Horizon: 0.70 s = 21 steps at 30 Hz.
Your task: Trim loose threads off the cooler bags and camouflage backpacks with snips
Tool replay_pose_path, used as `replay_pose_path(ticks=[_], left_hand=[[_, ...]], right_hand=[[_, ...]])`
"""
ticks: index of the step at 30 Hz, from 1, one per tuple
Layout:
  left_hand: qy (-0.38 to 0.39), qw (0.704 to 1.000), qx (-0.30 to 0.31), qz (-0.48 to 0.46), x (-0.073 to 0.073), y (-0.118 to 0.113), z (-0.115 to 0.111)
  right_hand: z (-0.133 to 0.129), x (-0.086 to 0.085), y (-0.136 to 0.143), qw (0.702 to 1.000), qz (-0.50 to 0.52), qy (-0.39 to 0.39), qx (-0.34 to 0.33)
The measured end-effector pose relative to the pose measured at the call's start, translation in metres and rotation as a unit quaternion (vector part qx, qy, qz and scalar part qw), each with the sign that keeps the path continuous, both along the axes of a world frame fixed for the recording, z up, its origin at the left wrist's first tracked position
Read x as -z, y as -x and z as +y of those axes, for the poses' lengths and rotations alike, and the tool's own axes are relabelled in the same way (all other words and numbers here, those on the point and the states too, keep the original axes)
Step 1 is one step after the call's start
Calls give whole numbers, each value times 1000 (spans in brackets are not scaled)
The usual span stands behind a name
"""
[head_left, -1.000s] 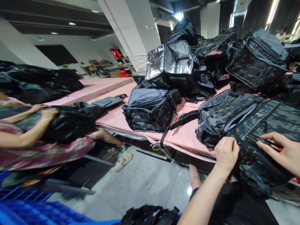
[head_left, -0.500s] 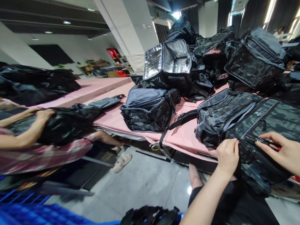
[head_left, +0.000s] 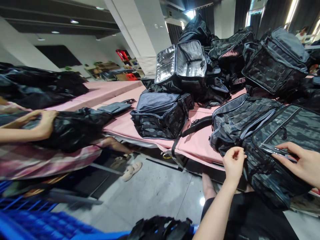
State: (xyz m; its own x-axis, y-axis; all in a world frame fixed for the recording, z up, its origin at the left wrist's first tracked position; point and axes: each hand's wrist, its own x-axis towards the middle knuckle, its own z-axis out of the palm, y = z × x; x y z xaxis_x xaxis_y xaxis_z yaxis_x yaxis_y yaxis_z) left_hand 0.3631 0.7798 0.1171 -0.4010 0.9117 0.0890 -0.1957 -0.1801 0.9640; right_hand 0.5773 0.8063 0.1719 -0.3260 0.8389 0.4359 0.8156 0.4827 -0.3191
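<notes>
A dark camouflage backpack (head_left: 295,130) lies spread at the right edge of the pink table (head_left: 192,146), its open section with grey lining to the left. My right hand (head_left: 297,160) holds thread snips (head_left: 277,150) over the bag, blades pointing left. Just left of the snips, my left hand (head_left: 233,165) is pinched at the bag's near edge; whatever lies between its fingertips is too small to make out. A black strap (head_left: 197,126) runs from the bag across the table.
An open bag (head_left: 157,116) stands mid-table, with a silver-lined bag (head_left: 191,61) and more bags piled behind. At left, a person's hands (head_left: 46,123) rest on black fabric. A blue crate (head_left: 45,223) is at lower left.
My left hand has moved left and slightly down, away from the snips. The snips have shifted left, and their blades now show more clearly. The view has shifted slightly.
</notes>
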Motion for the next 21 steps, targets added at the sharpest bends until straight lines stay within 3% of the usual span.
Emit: replay_pose_path(ticks=[3,8,14,17,21], left_hand=[[-1,999,33,34,-5,-9,1],[18,994,1,106,-9,-28,16],[15,991,21,132,-5,-31,21],[31,995,45,77,-6,-30,17],[53,992,89,-74,-11,-29,13]], right_hand=[[0,1,1,999,-3,-34,-3],[-1,-2,4,997,-12,-75,-15],[1,-3,7,997,-12,-67,-23],[0,-2,6,999,-13,-47,-19],[-3,-3,5,999,-21,-26,-11]])
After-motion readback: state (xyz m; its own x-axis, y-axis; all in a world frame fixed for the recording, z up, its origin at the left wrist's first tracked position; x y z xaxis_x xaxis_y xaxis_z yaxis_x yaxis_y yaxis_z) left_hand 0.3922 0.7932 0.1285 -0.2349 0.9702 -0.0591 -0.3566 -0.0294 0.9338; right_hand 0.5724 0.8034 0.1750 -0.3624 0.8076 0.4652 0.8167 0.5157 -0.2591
